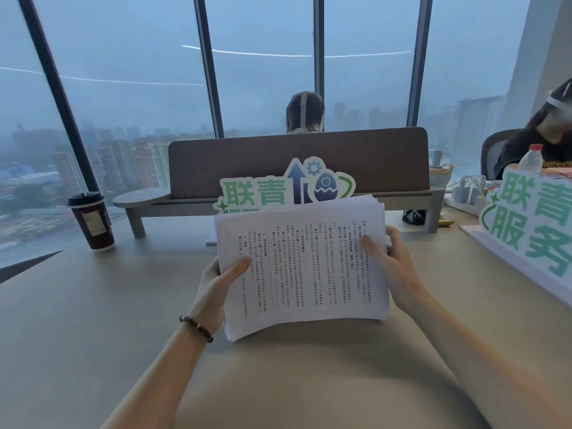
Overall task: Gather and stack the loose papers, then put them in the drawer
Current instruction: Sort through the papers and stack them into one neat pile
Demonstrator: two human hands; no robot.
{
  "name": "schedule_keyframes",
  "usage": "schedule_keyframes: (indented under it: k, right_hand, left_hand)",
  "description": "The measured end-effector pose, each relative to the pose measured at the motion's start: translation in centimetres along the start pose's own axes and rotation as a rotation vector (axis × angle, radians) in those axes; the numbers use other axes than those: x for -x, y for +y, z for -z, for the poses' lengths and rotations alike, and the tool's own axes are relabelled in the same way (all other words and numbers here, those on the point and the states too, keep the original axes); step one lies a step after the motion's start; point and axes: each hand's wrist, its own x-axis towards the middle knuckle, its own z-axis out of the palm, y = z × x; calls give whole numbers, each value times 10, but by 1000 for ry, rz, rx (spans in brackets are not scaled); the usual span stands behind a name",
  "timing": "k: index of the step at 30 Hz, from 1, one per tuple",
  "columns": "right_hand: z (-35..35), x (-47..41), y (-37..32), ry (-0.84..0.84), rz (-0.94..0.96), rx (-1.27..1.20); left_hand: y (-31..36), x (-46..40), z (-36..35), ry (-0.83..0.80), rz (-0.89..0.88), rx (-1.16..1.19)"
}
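Head view: a stack of white printed paper sheets [301, 267] is held above the pale beige desk surface [77, 305], its lower edge resting on or just above the desk; contact cannot be confirmed. The left hand [216, 283] grips the stack's left edge, thumb on the top sheet. The right hand [390, 261] grips the right edge likewise. A dark lidded paper coffee cup [91, 221] stands well apart, far left.

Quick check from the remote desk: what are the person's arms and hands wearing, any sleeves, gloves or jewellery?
Both forearms are bare, no sleeves in view and no gloves. The left hand has a dark beaded bracelet round its wrist. The right hand shows no ring, watch or band.
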Motion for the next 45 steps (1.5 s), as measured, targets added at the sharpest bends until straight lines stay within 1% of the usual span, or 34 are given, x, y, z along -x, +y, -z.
schedule_keyframes:
  k: [2,5,7,9,11,13,16,18,20,22,24,26,29,32,35,37,40,45]
  right_hand:
    - [-3,1,-5,-35,-1,-33]
    - [-12,5,-7,-73,5,-22]
    - [-16,6,-8,-67,-8,3]
    - [-16,4,-8,-50,-35,10]
    - [-14,2,-9,-41,-65,1]
    - [-12,0,-10,-30,-85,-18]
    - [-11,0,-15,-37,-67,-45]
    - [-8,-2,-20,-69,-34,-44]
    - [-5,-2,-20,-98,-13,-14]
    - [-3,-1,-13,-127,-31,-15]
    - [-5,2,-2,-153,-69,-12]
    - [-9,4,4,-140,-87,-20]
    - [-13,1,6,-75,-105,-34]
    - [-15,-2,2,-31,-109,-48]
    - [-14,-6,-5,-27,-78,-78]
    - [-13,-4,-1,-60,-64,-85]
    - [-14,4,19,-112,-115,-94]
    - [-18,3,30,-33,-176,-73]
  left_hand:
    - [1,1,-2,-2,-12,-11]
    - [0,0,0,-28,20,45]
    - [0,-1,1,-56,71,71]
    - [0,-2,0,-34,99,56]
    - [2,-3,-4,29,63,-5]
    - [5,-5,-7,63,-18,-66]
    - [15,-7,-9,77,-112,-96]
    - [18,-10,-3,56,-127,-72]
    - [12,-10,8,-2,-82,-44]
    - [-2,-6,14,-60,-2,-64]
    - [-12,-3,12,-68,45,-76]
    - [-17,-4,9,-30,47,-71]
    - [-16,-6,3,37,27,-70]
    - [-10,-9,1,60,-29,-87]
    - [-4,-13,4,55,-76,-84]
    - [-9,-12,7,23,-45,-53]
    - [-22,-8,8,-17,32,-62]
    - [-22,-12,5,39,9,-94]
